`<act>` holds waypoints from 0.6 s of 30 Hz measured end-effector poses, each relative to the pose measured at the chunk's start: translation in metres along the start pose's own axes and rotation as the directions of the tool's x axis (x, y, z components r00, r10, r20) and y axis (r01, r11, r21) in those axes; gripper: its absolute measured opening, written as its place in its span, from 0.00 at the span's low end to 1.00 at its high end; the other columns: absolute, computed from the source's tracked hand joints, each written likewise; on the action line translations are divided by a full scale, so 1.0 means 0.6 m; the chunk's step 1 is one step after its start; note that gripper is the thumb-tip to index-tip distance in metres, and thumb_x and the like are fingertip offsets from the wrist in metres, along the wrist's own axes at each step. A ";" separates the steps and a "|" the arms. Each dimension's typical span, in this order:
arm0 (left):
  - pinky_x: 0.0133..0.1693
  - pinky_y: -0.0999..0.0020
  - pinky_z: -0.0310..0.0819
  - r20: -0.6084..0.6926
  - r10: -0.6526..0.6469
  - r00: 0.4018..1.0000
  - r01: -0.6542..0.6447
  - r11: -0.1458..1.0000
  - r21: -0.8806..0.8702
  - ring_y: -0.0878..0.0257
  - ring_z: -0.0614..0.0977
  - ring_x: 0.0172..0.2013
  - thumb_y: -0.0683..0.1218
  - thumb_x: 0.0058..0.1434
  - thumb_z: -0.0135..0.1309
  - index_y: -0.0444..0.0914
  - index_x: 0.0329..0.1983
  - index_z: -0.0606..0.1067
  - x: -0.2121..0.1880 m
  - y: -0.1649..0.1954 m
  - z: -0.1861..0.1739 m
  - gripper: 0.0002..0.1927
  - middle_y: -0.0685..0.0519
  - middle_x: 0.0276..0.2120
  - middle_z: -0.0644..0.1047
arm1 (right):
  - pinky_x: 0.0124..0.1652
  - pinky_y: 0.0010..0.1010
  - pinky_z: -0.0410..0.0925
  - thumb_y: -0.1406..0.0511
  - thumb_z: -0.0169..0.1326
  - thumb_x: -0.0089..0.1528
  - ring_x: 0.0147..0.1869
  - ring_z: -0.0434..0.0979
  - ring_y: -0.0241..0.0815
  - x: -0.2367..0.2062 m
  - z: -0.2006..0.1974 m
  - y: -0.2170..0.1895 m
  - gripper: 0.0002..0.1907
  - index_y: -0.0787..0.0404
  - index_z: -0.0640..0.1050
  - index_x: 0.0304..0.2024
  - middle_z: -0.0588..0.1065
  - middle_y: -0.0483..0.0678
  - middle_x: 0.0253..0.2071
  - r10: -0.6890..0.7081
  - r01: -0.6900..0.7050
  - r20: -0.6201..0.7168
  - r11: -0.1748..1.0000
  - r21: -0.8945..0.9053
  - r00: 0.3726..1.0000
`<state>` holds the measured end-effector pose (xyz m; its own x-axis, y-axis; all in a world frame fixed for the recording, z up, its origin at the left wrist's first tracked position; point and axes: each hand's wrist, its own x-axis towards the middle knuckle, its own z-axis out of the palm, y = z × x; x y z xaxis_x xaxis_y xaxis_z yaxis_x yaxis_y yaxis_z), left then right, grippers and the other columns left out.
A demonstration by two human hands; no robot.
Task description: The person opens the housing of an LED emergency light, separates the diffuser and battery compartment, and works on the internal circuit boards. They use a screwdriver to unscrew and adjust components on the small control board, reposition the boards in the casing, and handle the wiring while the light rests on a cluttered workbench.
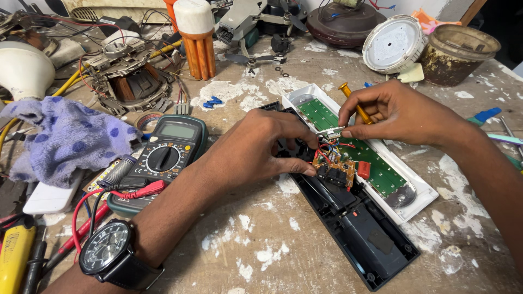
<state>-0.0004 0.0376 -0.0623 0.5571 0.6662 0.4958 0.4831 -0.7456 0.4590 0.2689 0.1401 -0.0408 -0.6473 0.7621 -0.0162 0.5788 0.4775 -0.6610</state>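
- A small brown circuit board (pixel 333 166) with red and black wires sits at the near end of a long black housing (pixel 348 215), which lies at a slant across the middle of the bench; the board carries a red block-shaped part at its right edge
- The left hand (pixel 256 149) rests on the housing, fingers curled and pinching the board's left edge; a dark wristwatch (pixel 111 250) is on that wrist
- The right hand (pixel 395 111) grips a yellow-handled screwdriver (pixel 354 103) in the palm, while its fingertips are closed on a small pale connector piece (pixel 332 132) just above the board
- Just beside the housing, touching along its length, lies a white tray-like cover (pixel 422 198) holding a long green circuit board (pixel 376 163)
- Left of the hands lies a dark green multimeter (pixel 163 158) with red and black leads; further left, a purple dotted cloth (pixel 65 136)
- The bench (pixel 261 245) is worn wood, blotched with white paint; its far side is crowded with a wound motor part (pixel 131 79), an orange and white cylinder (pixel 197 38), a round white lamp disc (pixel 393 43) and a rusty tin (pixel 457 53)
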 end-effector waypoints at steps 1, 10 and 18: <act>0.44 0.61 0.81 0.007 -0.006 1.000 0.006 1.000 0.006 0.56 0.85 0.43 0.53 0.50 0.69 0.37 0.46 0.82 0.000 0.001 0.000 0.23 0.48 0.43 0.84 | 0.45 0.27 0.75 0.67 0.65 0.53 0.41 0.82 0.32 0.000 0.000 0.000 0.13 0.61 0.83 0.41 0.82 0.43 0.38 -0.011 0.011 0.007 1.000 -0.010 1.000; 0.44 0.62 0.80 0.002 0.039 0.999 -0.039 0.998 -0.050 0.56 0.86 0.43 0.52 0.54 0.68 0.37 0.47 0.82 -0.003 0.003 0.001 0.21 0.48 0.42 0.84 | 0.46 0.30 0.76 0.72 0.57 0.58 0.43 0.83 0.40 -0.011 -0.021 -0.007 0.14 0.62 0.80 0.47 0.82 0.51 0.43 0.017 0.007 -0.191 0.992 0.124 0.981; 0.41 0.62 0.80 0.025 0.060 0.998 -0.059 0.997 -0.044 0.56 0.85 0.39 0.53 0.54 0.68 0.36 0.46 0.82 0.002 0.005 0.000 0.21 0.48 0.40 0.84 | 0.33 0.29 0.78 0.67 0.58 0.67 0.41 0.85 0.45 -0.048 -0.020 -0.038 0.28 0.56 0.64 0.67 0.78 0.54 0.42 -0.349 0.373 -0.174 0.662 0.650 0.921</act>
<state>0.0016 0.0361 -0.0607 0.6020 0.6195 0.5037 0.4195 -0.7822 0.4607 0.2803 0.1121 -0.0162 -0.7120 0.6111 0.3459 -0.1806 0.3167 -0.9312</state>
